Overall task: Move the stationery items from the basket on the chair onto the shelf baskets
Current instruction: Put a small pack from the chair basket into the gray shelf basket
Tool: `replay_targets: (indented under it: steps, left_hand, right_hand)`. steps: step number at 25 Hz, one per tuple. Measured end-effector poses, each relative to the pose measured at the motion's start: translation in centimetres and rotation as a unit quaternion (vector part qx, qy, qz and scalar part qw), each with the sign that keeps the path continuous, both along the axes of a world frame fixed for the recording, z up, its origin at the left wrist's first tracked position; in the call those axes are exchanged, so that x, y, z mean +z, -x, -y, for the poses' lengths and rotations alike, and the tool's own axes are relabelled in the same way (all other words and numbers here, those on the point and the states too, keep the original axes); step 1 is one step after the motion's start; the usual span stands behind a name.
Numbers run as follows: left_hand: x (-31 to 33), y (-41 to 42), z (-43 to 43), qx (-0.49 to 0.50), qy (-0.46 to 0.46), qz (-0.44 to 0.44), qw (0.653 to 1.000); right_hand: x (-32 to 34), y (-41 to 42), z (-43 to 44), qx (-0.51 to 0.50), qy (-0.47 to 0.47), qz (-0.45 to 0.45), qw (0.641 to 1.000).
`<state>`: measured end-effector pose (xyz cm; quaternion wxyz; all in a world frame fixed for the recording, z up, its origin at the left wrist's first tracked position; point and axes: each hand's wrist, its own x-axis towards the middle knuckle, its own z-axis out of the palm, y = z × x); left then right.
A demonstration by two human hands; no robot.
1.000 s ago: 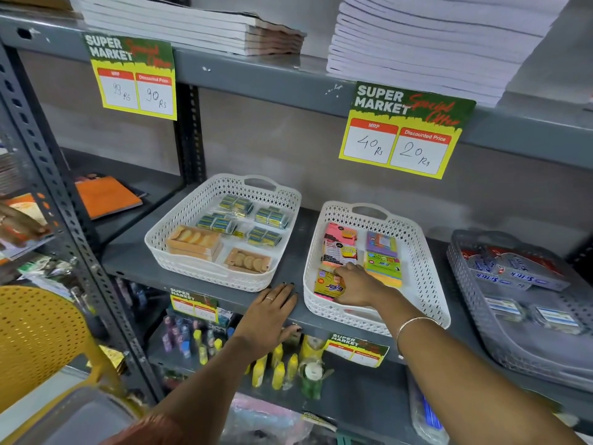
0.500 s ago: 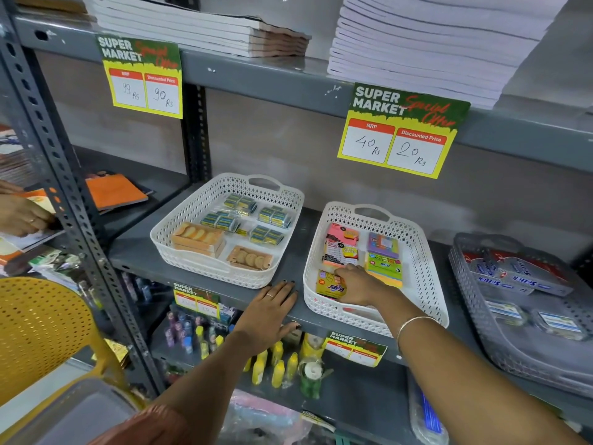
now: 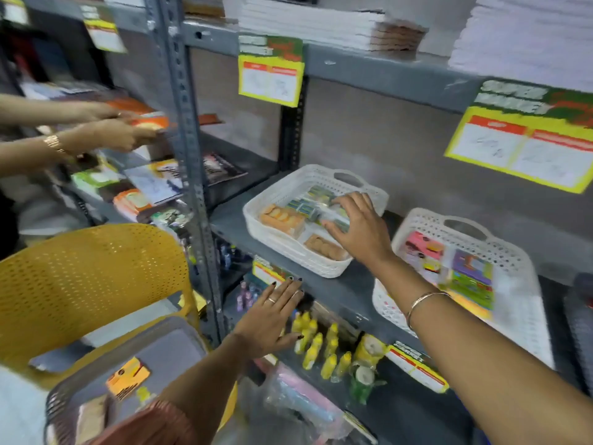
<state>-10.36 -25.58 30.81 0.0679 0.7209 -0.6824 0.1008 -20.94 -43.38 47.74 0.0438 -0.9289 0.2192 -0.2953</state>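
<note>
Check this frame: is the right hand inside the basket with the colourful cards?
No, the right hand reaches into the left white basket of small packets.

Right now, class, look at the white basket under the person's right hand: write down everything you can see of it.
The white basket looks like plastic, with perforated lattice walls, rounded corners and a cut-out handle at its far end. It sits flat on the grey shelf, left of a second white basket. Inside lie orange-tan packs and small green-blue packs; the blur hides any print. The right hand is spread over its contents.
</note>
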Motion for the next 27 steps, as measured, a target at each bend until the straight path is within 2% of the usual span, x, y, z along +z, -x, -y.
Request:
replay_targets:
  steps: [4,10,14,17,21,27]
  left_hand:
    - [-2.2,-4.5,-7.7,0.110,-0.049,-0.039,0.992]
    - [-9.6,-10.3,-19.9,0.230,-0.112,-0.140,0.956]
    - [-15.5,-10.8,-25.4,0.276,-0.152,-0.180,0.932]
    - [-20.6,-9.5,-27.5,0.291,-0.171,-0.214,0.917]
    - [-26.3,-7.7,-28.4,0.320,-0.198,-0.223,0.899]
    - [-30.4,-7.0,-29.3,0.355,-0.189,-0.211,0.891]
  right_hand:
    - [-2.1,-8.2,-5.8,0.104,0.052,0.011,0.993]
    - [-12.5,-19.4,-15.6,0.202,0.033,-0.140,0.969]
    - [-21.2,-22.0,-20.2,0.266,-0.038,-0.278,0.922]
    - [-27.8,-22.5,-21.8,0.279,-0.031,-0.359,0.890]
    - [-37.2,-21.9,-22.8,0.322,-0.052,-0.522,0.788]
    - [-44.3,-21.6,-22.7,0.339,-0.029,-0.570,0.748]
